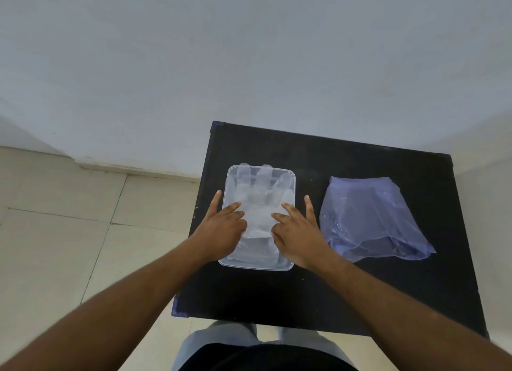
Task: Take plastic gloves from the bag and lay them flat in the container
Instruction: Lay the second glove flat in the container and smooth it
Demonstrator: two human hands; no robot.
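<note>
Neither hand grips anything: the left hand (221,226) and right hand (297,232) lie flat, fingers spread, pressing down on the gloves (257,201) from either side. The left hand's outer finger extends along the container's (288,265) left wall, outside the rim; the right hand's outer finger does likewise at the right wall. The container is a clear rectangular tub with rounded corners, standing on the left part of the black table (277,296). Inside it the gloves lie flat, translucent, fingers pointing away from the person; two fingertips reach over the far rim. How many gloves are stacked cannot be told. The bag (368,218), pale blue-violet plastic, lies on the table just right of the container, apart from it, its open mouth toward the near edge. Its contents cannot be made out.
</note>
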